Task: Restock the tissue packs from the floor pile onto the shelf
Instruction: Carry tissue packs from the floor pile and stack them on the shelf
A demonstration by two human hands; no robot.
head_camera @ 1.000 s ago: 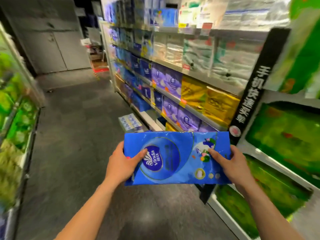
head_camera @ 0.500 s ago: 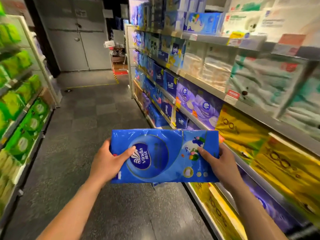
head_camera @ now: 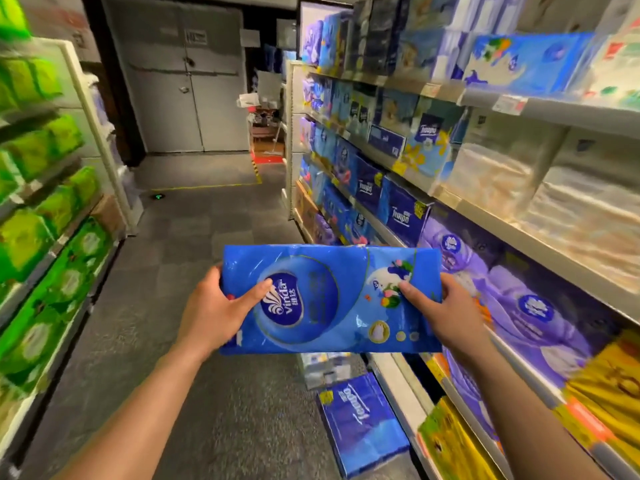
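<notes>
Tissue pack [head_camera: 329,303] | left hand [head_camera: 214,313] and right hand [head_camera: 446,317] grasp its ends | shelf [head_camera: 540,252] edge just right | aisle floor [head_camera: 194,237] wide on left

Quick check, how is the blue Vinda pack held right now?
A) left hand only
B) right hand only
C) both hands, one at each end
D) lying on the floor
C: the left hand and the right hand each grip one end of the pack, thumbs on its front, above the floor.
</notes>
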